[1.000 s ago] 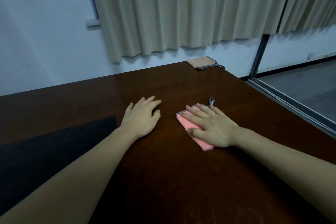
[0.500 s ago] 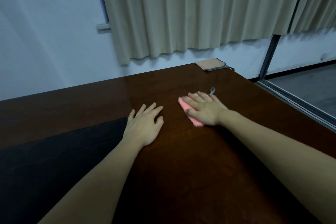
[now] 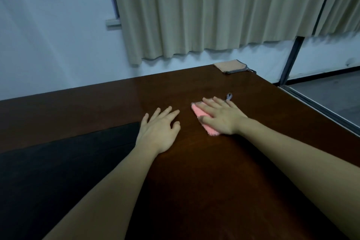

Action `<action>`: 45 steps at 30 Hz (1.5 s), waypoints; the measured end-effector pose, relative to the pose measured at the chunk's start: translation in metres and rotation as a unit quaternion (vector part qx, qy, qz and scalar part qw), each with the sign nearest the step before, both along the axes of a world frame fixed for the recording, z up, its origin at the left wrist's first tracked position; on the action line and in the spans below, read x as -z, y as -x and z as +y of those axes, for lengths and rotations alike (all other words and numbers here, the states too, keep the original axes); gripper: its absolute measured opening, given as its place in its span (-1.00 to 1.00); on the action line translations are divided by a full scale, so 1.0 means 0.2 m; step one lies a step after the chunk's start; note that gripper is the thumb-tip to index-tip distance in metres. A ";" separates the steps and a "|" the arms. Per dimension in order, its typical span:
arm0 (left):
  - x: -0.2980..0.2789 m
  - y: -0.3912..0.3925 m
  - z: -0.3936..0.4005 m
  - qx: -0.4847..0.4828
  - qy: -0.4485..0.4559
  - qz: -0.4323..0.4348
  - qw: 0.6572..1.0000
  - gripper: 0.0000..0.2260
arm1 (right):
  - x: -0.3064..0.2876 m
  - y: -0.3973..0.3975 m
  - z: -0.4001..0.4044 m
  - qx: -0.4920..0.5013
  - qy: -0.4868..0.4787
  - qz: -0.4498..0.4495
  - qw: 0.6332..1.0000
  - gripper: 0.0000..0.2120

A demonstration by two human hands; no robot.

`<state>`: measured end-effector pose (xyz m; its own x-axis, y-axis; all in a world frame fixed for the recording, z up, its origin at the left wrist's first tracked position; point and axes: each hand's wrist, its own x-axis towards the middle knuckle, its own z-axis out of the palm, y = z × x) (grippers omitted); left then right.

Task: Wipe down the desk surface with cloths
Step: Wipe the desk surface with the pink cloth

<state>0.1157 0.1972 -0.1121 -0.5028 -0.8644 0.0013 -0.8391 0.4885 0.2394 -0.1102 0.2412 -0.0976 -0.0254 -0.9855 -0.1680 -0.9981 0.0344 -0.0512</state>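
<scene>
Moved farther up the tabletop (image 3: 194,181): right hand (image 3: 222,118), fingers flat on pink cloth (image 3: 202,116); left hand (image 3: 158,131) flat, empty; wiping under way, extent unclear.

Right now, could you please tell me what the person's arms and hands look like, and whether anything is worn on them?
Both forearms are bare right down to the picture's lower edge: no sleeves show. The left hand and the right hand are bare too, with no gloves. I can see no rings, watch or bracelet on either wrist, and no markings, though the light is dim.
</scene>
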 end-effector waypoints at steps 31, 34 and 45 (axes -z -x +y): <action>0.00 -0.44 0.00 -0.073 -0.003 0.005 0.997 -0.53 | 0.00 -0.28 -0.28 0.015 0.004 -0.011 1.000 -0.42; 0.00 -0.44 0.01 -0.072 -0.002 0.004 0.997 -0.53 | -0.01 -0.33 -0.21 -0.009 -0.003 -0.003 1.000 -0.42; 0.00 -0.44 0.01 -0.081 0.005 0.000 0.997 -0.53 | -0.01 -0.49 0.30 -0.136 -0.020 -0.006 0.991 -0.41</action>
<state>0.2029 0.1986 -0.1123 -0.3574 -0.9339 0.0113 -0.9068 0.3498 0.2353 -0.0112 0.3010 -0.0947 0.2417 -0.9483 -0.2059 -0.9702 -0.2329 -0.0666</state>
